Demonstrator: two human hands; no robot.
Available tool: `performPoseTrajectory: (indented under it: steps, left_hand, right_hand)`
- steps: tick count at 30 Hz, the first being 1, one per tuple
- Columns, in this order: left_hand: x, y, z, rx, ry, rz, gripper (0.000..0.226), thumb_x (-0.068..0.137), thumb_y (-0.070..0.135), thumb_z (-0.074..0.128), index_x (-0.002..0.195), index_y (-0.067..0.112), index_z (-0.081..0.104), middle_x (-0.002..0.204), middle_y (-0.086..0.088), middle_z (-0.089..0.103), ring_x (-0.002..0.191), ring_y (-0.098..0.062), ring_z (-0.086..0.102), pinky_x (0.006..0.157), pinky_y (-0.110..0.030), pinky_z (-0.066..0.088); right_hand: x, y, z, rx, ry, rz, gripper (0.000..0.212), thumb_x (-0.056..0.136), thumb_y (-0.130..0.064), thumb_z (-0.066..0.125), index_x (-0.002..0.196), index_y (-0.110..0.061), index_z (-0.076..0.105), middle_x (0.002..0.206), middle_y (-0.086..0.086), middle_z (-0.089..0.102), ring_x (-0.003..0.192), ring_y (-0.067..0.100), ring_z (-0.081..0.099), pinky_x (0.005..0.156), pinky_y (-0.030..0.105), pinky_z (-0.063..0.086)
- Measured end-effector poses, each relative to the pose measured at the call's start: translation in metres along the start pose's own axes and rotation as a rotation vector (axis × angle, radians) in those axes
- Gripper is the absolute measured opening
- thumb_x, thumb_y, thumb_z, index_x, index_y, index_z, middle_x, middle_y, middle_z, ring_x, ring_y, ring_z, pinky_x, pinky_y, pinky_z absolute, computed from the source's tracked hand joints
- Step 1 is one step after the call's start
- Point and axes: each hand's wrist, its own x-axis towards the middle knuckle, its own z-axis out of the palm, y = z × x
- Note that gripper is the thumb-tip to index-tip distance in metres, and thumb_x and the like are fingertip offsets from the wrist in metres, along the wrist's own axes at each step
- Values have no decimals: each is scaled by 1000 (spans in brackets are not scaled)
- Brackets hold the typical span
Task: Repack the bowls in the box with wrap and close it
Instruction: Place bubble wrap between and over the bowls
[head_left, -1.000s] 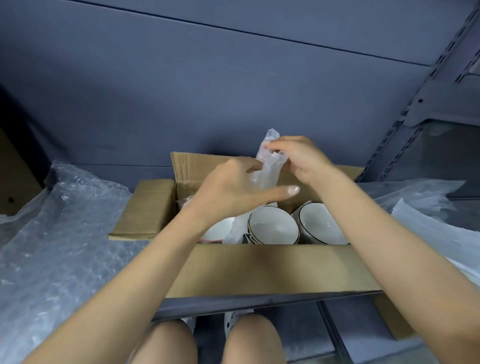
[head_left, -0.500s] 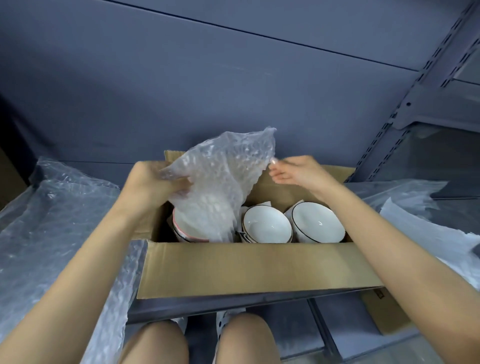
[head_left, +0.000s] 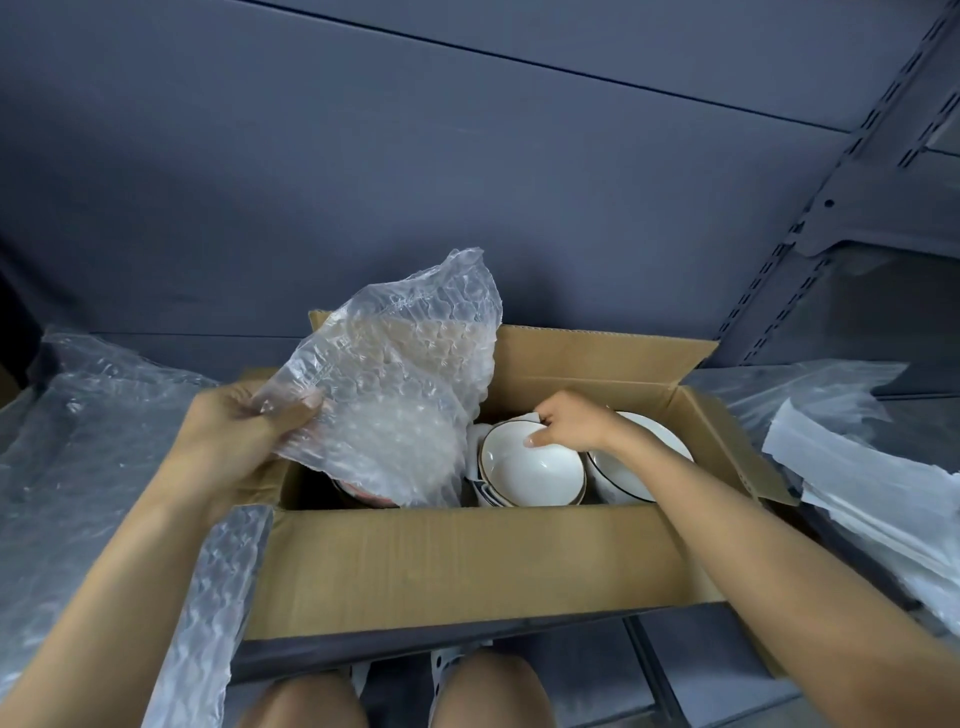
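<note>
**Open box, bowls inside, wrap held above left end**

A cardboard box (head_left: 467, 561) is seen on a grey shelf (head_left: 675, 621), all flaps open. A sheet of bubble wrap (head_left: 395, 395) is held up over the left end of the box by the left hand (head_left: 234, 441); its near-left edge is pinched between thumb and curled fingers. A red-rimmed bowl (head_left: 363, 498) is partly visible beneath the sheet. The right hand (head_left: 571, 423) is lowered into the box, fingers curled over the far rim of the middle white bowl (head_left: 524, 475), thumb inside it. This bowl tops a stack. A further white bowl (head_left: 644, 462) is noted just right of it. Loose plastic sheeting (head_left: 104, 467) lies left of the box, and white foam sheets (head_left: 857, 467) lie at the right.
</note>
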Motion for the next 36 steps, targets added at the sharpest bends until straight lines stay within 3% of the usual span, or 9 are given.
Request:
performPoseTrajectory:
  steps: [5, 9, 13, 15, 19, 24, 28, 32, 36]
  left_hand:
    - [0, 1, 1, -33, -21, -5, 33, 74, 34, 78, 87, 5, 69, 69, -15, 56, 57, -22, 45, 55, -27, 40]
    - [-4, 7, 11, -62, -38, 71, 17, 83, 19, 70, 82, 3, 65, 44, 4, 59, 30, -5, 47, 35, -11, 35]
    - [-11, 22, 21, -108, -56, 172, 14, 80, 14, 72, 85, 1, 71, 82, -10, 74, 65, -15, 70, 54, -19, 54]
    - [-14, 28, 30, -83, -70, 217, 12, 79, 13, 73, 84, 2, 72, 83, -10, 74, 75, -19, 71, 64, -24, 58]
    - [-24, 43, 61, -11, -116, 345, 10, 80, 10, 73, 79, 0, 71, 70, -8, 72, 65, -15, 68, 53, -18, 52]
    - [-30, 43, 118, 238, -150, 482, 39, 81, 27, 73, 72, -9, 61, 65, -24, 59, 57, -24, 52, 55, -33, 43]
    - [-45, 35, 171, 395, -169, 537, 49, 81, 24, 68, 46, 9, 37, 41, 4, 32, 44, -10, 26, 46, -23, 25]
    - [-49, 17, 216, 574, -254, 542, 42, 85, 25, 58, 48, 17, 38, 49, 3, 46, 56, -17, 48, 50, -27, 33]
    - [-57, -1, 241, 637, -352, 482, 39, 90, 27, 54, 55, 10, 47, 51, -1, 50, 52, -15, 49, 45, -21, 30]
  right_hand:
    - [3, 0, -1, -60, -27, 19, 55, 86, -26, 68, 56, -17, 22, 57, -1, 21, 54, 16, 18, 51, 29, 13]
    - [-3, -3, 0, -55, 41, -14, 54, 87, -23, 67, 57, -17, 22, 57, -1, 20, 53, 15, 16, 49, 29, 12]
    - [-10, -3, -13, -36, 131, -29, 54, 86, -22, 68, 55, -16, 24, 56, -1, 24, 53, 15, 20, 51, 30, 15]
    - [-16, 0, -28, -29, 186, -24, 53, 86, -23, 68, 53, -14, 28, 54, -1, 27, 52, 14, 22, 50, 30, 16]
    - [-40, 17, -68, 89, 330, 26, 52, 85, -23, 70, 49, -14, 33, 52, -2, 30, 50, 14, 26, 49, 29, 17]
    - [-77, 40, -116, 138, 510, 120, 53, 83, -25, 71, 50, -13, 31, 55, 2, 25, 52, 16, 22, 52, 33, 14]
    - [-102, 57, -143, 175, 590, 197, 49, 81, -22, 72, 52, -11, 34, 57, 3, 26, 54, 17, 24, 52, 32, 16]
    - [-120, 61, -158, 241, 642, 237, 46, 80, -19, 72, 51, -10, 37, 57, 5, 31, 52, 18, 30, 47, 28, 21]
    - [-128, 59, -162, 333, 678, 225, 47, 80, -16, 72, 49, -11, 37, 55, 4, 30, 49, 16, 30, 44, 25, 22]
